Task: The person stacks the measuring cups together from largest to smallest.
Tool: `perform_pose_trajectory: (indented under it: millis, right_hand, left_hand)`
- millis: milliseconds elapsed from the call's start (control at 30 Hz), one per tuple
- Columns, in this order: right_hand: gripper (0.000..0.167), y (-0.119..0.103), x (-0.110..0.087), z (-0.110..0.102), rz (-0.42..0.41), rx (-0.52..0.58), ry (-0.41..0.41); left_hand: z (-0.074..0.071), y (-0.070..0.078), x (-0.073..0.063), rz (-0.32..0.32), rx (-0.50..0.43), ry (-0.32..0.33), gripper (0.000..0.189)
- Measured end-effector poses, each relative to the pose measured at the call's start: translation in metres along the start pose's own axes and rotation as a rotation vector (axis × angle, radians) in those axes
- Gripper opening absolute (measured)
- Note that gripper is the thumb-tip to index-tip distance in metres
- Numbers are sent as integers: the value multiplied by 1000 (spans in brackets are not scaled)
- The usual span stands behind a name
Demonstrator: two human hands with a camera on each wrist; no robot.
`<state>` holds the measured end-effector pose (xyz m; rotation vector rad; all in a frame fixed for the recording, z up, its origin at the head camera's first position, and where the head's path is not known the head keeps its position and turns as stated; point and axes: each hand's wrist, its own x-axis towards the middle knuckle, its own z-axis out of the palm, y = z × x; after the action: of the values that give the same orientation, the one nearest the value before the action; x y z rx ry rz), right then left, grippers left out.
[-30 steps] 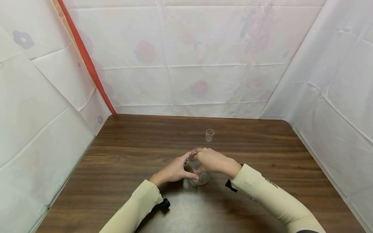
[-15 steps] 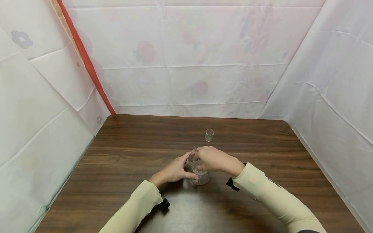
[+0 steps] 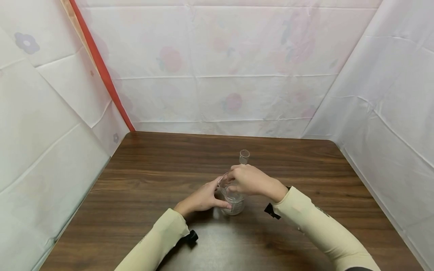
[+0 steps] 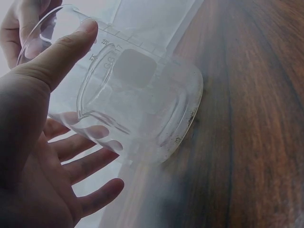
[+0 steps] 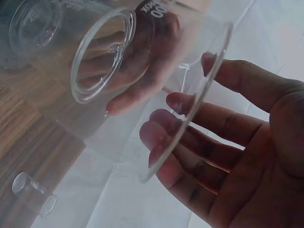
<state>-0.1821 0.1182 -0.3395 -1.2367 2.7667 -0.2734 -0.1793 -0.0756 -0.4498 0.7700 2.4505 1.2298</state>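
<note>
On the table a large glass beaker [image 3: 234,209] stands upright with a smaller beaker [image 5: 103,57] nested inside it. My left hand [image 3: 203,196] holds the large beaker from the left, thumb across its near side and fingers round the back. My right hand [image 3: 251,182] is over the mouth, its loosely bent fingertips [image 5: 164,161] dipping inside the rim. No glass shows between those fingers and the thumb; the inner beaker's rim sits deeper, apart from them. Printed markings show on the glass in the left wrist view.
A tiny glass beaker [image 3: 244,156] stands just behind the right hand on the brown wooden table [image 3: 162,150]. White patterned sheets [image 3: 217,67] enclose the table's back and both sides. A red strip [image 3: 101,67] runs down the back left corner.
My right hand has risen a little and drawn back toward the rim, its fingers coming partly out of the large beaker. The left hand and the large beaker have stayed still.
</note>
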Motion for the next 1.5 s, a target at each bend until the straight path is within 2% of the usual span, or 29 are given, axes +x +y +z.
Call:
perform_pose_trajectory:
  millis: [267, 433, 833, 1267, 1367, 1500]
  right_hand:
    - [22, 1, 1, -4, 41, 2, 78]
    - [20, 3, 0, -6, 34, -21, 131]
    - [21, 8, 1, -8, 55, -15, 131]
    - [22, 15, 3, -11, 106, 9, 99]
    - [19, 16, 4, -11, 96, 11, 134]
    - [14, 18, 5, -11, 84, 28, 239]
  left_hand:
    - [0, 3, 0, 4, 9, 7, 103]
    - [1, 3, 1, 6, 19, 8, 102]
    - [1, 1, 1, 31, 13, 22, 98]
    - [1, 1, 2, 37, -8, 9, 95]
    - [2, 1, 2, 47, -9, 7, 94]
    - [2, 0, 3, 51, -12, 2, 95]
